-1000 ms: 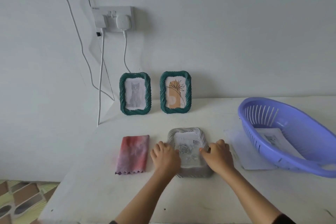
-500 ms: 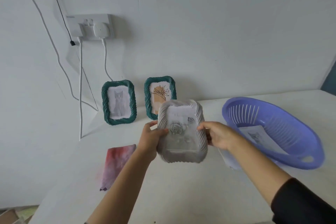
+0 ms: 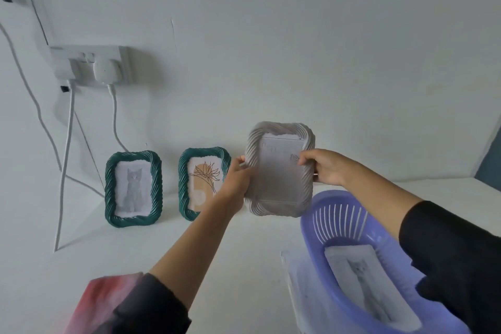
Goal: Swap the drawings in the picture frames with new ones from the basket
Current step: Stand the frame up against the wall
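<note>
Wall (image 3: 298, 49) now backs frame (image 3: 279, 171) (left hand (image 3: 235, 182), right hand (image 3: 322, 167)).

White bench (image 3: 244, 266), back edge met the wall. Two green twisted-rim frames stood upright at back left, side by side, not touching: cat frame (image 3: 133, 189) on the left, flower frame (image 3: 199, 187) on the right. Purple slotted basket (image 3: 339, 222) sat near right. Pale sheet (image 3: 291, 274) lay against its left side, blurred. Red-pink cloth (image 3: 97, 304) lay near left.
</note>
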A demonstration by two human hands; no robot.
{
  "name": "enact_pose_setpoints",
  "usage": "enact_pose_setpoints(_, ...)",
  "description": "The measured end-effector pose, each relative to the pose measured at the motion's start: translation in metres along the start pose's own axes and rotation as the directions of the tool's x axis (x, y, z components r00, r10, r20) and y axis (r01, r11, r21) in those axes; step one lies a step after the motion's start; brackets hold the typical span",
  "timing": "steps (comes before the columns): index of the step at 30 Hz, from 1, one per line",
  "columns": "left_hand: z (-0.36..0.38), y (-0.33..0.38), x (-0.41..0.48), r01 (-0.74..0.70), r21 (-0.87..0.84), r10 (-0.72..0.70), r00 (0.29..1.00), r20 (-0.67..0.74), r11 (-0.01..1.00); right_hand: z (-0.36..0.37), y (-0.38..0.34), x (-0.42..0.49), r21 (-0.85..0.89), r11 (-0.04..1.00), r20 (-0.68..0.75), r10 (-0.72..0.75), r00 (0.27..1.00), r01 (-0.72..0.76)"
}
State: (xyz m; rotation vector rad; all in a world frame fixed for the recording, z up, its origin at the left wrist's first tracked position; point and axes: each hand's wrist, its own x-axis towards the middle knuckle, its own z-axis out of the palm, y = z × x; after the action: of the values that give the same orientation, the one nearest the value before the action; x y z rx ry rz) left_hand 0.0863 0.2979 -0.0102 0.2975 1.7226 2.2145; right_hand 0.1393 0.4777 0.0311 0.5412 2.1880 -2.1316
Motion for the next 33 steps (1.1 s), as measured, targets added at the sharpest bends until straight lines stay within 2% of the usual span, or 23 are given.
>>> enact_pose_setpoints(10, 0.014, -0.030, 0.080, 0.056, -0.005, -0.056, 0.987, -0.148, 0.998, -0.023, 0.004, 0.079, -0.016, 1.000, 0.040, 0.003, 0.999, -0.003)
enact_pose_setpoints(23, 0.005, -0.082, 0.107, 0.124, 0.006, -0.120, 0.972, -0.203, 0.992, -0.030, 0.054, 0.134, -0.063, 0.996, 0.043, 0.061, 0.997, -0.058)
enact_pose_setpoints(27, 0.006, -0.086, 0.105, 0.105, -0.004, -0.103, 0.972, -0.210, 0.995, -0.030, 0.057, 0.139, -0.089, 0.994, 0.045, 0.064, 0.997, -0.060)
enact_pose_setpoints(33, 0.004, -0.089, 0.098, 0.055, 0.021, -0.048, 0.971, -0.235, 0.998, -0.038, 0.057, 0.138, -0.258, 0.964, 0.074, 0.079, 0.994, -0.058)
